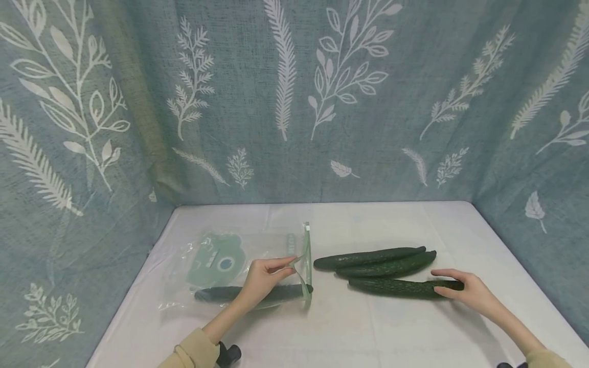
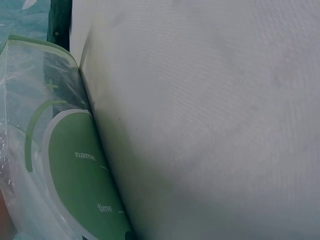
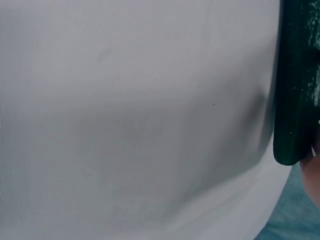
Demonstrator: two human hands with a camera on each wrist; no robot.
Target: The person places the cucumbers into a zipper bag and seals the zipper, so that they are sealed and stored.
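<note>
A clear zip bag [image 1: 271, 245] with a green label lies at the left of the table in the head view. Inside it is one cucumber [image 1: 216, 293], its far end at the mouth. My left hand [image 1: 262, 278] pinches one side of the bag's green zip edge, pulling it away from the other side. Three more cucumbers lie right of the bag: the back one [image 1: 368, 259], a middle one [image 1: 391, 267] and the front one [image 1: 395, 288]. Spread around the front one's right end are my right hand's thumb and fingers [image 1: 474, 292], with a gap below the index finger.
A white cloth covers the table [image 1: 331, 332]. Blue-green curtains [image 1: 257, 102] with white leaf prints stand behind it and along both sides. Printed words show on the bag's green label [image 2: 85, 175] in the left wrist view.
</note>
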